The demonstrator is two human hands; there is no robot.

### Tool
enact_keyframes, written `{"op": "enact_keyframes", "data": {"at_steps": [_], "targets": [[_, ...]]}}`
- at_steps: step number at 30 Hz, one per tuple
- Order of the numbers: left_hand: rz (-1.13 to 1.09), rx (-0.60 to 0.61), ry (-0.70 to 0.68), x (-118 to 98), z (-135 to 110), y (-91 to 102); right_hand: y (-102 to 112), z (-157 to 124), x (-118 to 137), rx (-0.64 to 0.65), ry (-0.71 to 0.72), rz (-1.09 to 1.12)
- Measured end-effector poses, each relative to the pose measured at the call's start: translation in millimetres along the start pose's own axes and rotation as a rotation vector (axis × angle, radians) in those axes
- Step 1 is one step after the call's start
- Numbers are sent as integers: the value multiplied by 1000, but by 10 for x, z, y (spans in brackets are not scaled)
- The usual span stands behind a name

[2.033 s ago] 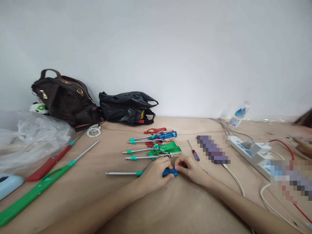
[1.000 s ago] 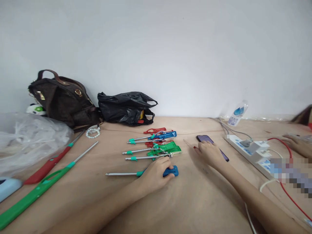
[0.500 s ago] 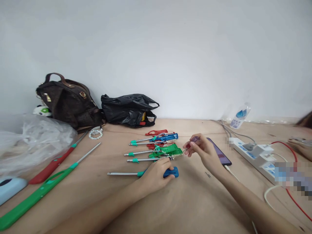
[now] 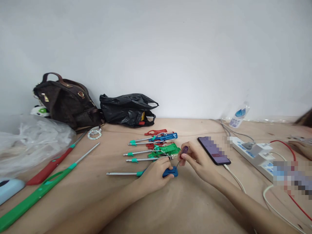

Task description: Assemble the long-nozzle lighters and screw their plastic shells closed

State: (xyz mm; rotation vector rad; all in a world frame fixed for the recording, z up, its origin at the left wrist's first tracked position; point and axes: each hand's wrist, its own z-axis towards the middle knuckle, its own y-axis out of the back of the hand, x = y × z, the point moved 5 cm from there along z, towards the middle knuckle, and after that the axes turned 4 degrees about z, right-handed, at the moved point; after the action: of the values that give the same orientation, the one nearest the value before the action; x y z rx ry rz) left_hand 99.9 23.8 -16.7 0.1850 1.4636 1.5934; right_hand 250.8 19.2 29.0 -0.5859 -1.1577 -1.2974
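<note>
My left hand [image 4: 157, 174] is closed over a blue lighter [image 4: 173, 172], a long-necked kind, and presses it to the table. Its metal tube [image 4: 122, 174] points left from under my fingers. In my right hand [image 4: 195, 159] is a small screwdriver [image 4: 185, 150] with a purple-red handle, its shaft slanting down to the blue handle's right end. Whether the tip sits in a screw is too small to tell. Just beyond lie several opened lighters with wires showing, among them a green casing [image 4: 168, 149], a blue casing [image 4: 168, 137] and a red casing [image 4: 156, 132].
Left lie a green lighter [image 4: 36, 191] and a red lighter [image 4: 51, 167] beside a clear plastic bag [image 4: 36, 139]. A phone [image 4: 212, 151] and a power strip [image 4: 253, 162] with cables are on the right. A brown bag [image 4: 65, 100] and black plastic bag [image 4: 126, 109] stand behind.
My right hand has moved left and down, bringing the screwdriver's tip to the end of the blue lighter. More of the phone shows now. My left hand stays on the lighter.
</note>
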Motion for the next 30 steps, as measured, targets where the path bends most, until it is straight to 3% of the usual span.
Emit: {"op": "enact_keyframes", "data": {"at_steps": [30], "targets": [[-1,-8,-7,-5,-4,2,5,-2,1,-31,-9,-50]]}}
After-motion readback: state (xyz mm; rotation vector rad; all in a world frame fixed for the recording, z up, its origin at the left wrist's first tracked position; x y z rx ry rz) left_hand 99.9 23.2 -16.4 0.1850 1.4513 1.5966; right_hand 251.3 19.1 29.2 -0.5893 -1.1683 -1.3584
